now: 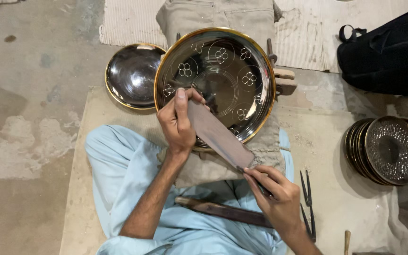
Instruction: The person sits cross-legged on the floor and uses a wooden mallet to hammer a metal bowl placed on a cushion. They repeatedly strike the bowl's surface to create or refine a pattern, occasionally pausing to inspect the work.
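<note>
On the padded rest over the person's lap lies the engraved brass plate [216, 82] — the flat blade tool [218, 134] slants across its near rim, left hand [178, 123] pressing the far end, right hand [275, 193] clenched on the handle end.

Both hands grip a long flat scraper blade [220, 137]: left hand [178, 120] fingers press its tip onto the flower-engraved brass-rimmed plate [216, 71]; right hand [275, 193] pinches its handle end.

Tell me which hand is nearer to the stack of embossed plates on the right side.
The right hand is nearer. It holds the lower end of the flat tool, left of the stack of embossed plates. The left hand is farther away, pressing the tool on the large dark plate.
</note>
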